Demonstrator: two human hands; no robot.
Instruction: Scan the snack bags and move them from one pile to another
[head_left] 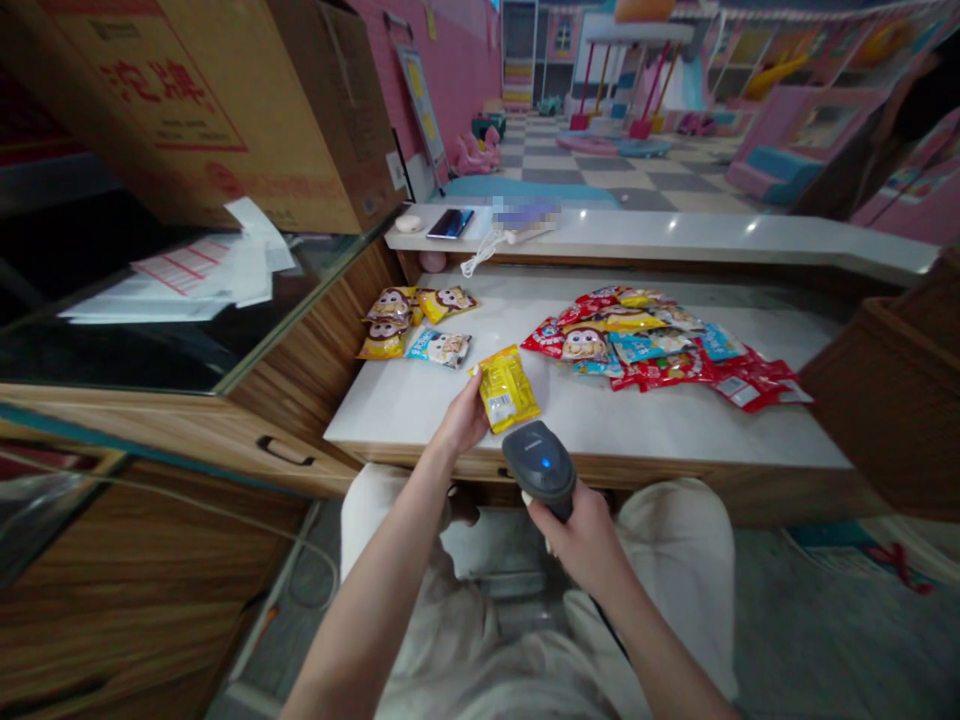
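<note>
My left hand (466, 412) grips the left edge of a yellow snack bag (510, 385), its printed back with a barcode facing up. My right hand (581, 530) is wrapped round the handle of a dark grey barcode scanner (541, 462), which shows a blue light on top. The scanner's head is just below the bag's lower edge. Left of the bag lie several yellow-brown snack bags (386, 335) and a blue-and-white snack bag (440, 346). To the right, a pile of red, yellow and blue snack bags (645, 345) spreads across the white desk (420, 410).
On the raised white ledge (660, 235) lie a phone (450, 223), a white cable (484, 252) and a small white case (409, 223). A large cardboard box (225, 110) and papers (187, 280) sit on the glass-topped counter at left. A brown woven basket (885, 400) stands at right.
</note>
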